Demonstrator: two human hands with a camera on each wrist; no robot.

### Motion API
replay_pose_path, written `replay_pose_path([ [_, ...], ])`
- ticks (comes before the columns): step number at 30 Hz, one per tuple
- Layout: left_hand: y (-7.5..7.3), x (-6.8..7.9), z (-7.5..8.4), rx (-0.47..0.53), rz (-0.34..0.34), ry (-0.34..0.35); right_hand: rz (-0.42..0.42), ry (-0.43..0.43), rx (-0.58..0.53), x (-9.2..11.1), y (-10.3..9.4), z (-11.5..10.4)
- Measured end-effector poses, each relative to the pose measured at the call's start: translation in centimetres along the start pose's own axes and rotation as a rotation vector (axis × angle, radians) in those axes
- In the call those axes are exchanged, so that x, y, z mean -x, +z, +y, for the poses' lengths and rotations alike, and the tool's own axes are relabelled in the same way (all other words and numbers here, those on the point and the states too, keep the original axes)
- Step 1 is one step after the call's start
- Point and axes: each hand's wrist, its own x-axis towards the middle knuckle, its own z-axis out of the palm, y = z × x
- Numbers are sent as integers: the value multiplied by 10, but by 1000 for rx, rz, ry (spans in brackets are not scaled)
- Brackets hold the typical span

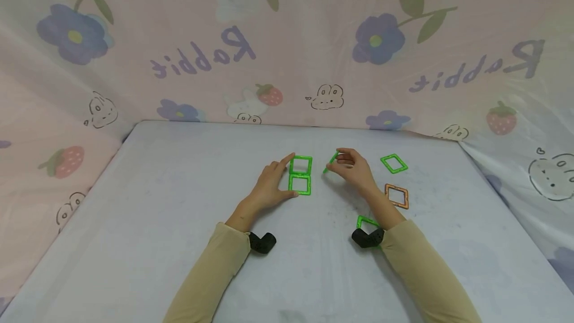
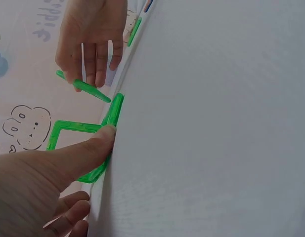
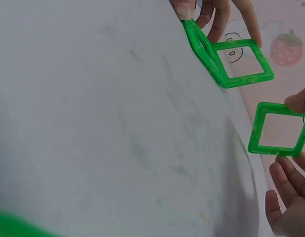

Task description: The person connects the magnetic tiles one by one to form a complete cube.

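Note:
Two green square magnetic tiles are joined along one edge in front of my left hand. The nearer tile lies flat on the table, while the farther tile stands up from it in the right wrist view. My left hand holds the pair at its ends, thumb on the flat tile and forefinger at the top of the standing one. Just to the right, my right hand pinches a third green square tile between thumb and fingers. That tile is raised, nearly edge-on in the head view, and apart from the pair.
On the right lie a green tile set like a diamond and an orange square tile. Another green tile is partly hidden beneath my right wrist and its black camera mount. A printed curtain rises behind the white table.

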Motion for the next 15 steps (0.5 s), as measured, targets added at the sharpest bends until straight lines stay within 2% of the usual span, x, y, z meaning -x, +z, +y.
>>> replay_pose_path([
  [15,-1,2,1,6,26,42,-57,-168,156,10,3,0],
])
